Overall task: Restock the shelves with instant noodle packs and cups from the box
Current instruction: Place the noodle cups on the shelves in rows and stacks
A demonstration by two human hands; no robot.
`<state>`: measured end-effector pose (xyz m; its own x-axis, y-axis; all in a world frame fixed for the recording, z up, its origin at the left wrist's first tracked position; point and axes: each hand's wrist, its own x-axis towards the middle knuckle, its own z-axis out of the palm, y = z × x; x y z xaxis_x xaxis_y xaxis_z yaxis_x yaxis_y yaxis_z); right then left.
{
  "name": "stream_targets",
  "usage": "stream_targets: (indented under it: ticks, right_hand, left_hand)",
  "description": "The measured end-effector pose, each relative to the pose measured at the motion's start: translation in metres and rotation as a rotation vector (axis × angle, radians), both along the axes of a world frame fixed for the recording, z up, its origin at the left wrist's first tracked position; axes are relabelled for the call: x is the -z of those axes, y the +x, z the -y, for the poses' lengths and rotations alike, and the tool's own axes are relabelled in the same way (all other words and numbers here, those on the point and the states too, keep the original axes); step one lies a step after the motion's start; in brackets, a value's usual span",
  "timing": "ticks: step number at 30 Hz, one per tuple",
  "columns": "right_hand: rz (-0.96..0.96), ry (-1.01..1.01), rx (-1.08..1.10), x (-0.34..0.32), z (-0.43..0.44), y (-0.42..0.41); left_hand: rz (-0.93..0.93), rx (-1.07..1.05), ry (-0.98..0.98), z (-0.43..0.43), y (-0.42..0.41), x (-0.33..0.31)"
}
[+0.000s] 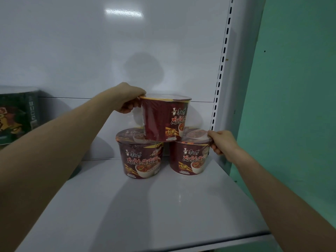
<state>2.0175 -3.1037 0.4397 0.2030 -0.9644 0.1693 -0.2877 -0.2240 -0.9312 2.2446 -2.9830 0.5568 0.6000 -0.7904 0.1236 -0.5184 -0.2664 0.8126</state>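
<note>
1. Left hand (130, 101) reaches out at the end of a bare forearm and is clamped on the upper rim of the top noodle cup (163, 120). The thumb lies over the lid's edge and the fingers curl under the rim on the cup's left side.
2. Right hand (221, 142) pinches the rim of the lower right cup (190, 159). The thumb is on the edge of the lid and the fingers are curled below it, against the cup's right side.
3. That top noodle cup is dark red with a yellow rim, wrapped in clear film, and stands upright. Its base meets the lids of the two cups beneath and bridges the gap between them. Whether its full weight is on them I cannot tell.
4. The lower left cup (141, 159) and the lower right cup stand side by side on the white shelf (145, 206), near its back right corner. They are close together but not touching at their bases, and their labels face outward.
5. Far to the left on the same shelf sits a dark green package (18, 113), well apart from the three cups and cut off by the edge of view.
6. Behind everything is the white back panel (109, 51), glossy, with a soft shadow (143, 70) above the stack.
7. A slotted upright (222, 60) runs down the shelf's right side, and beyond it is a green wall (294, 88).
</note>
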Motion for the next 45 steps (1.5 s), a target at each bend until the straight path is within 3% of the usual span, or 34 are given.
stream_targets:
  ticks: [18, 21, 25, 28, 31, 36, 40, 45]
  right_hand:
    - [-0.007, 0.016, 0.045, 0.002, -0.001, 0.002]
    - [-0.107, -0.185, 0.181, 0.000, -0.002, -0.011]
    - [-0.176, -0.537, 0.307, -0.010, -0.019, -0.025]
    - [-0.133, -0.689, 0.204, -0.022, -0.050, -0.020]
    - [-0.147, -0.763, 0.032, -0.032, -0.087, -0.001]
    - [-0.167, -0.812, -0.221, -0.028, -0.157, 0.066]
    - [-0.186, -0.795, -0.448, -0.011, -0.241, 0.146]
    - [-0.163, -0.771, -0.736, 0.017, -0.390, 0.251]
  left_hand:
    - [0.015, -0.059, -0.249, 0.008, 0.004, 0.016]
    - [0.171, -0.134, -0.335, -0.004, 0.003, 0.026]
    - [0.626, -0.185, -0.410, -0.045, -0.017, 0.043]
    - [0.945, -0.099, -0.270, -0.085, -0.040, 0.064]
    - [1.088, -0.060, -0.148, -0.127, -0.051, 0.084]
    - [1.134, -0.082, -0.150, -0.220, -0.034, 0.114]
    - [1.210, -0.193, 0.001, -0.320, -0.004, 0.137]
    - [1.162, -0.347, 0.193, -0.473, 0.037, 0.177]
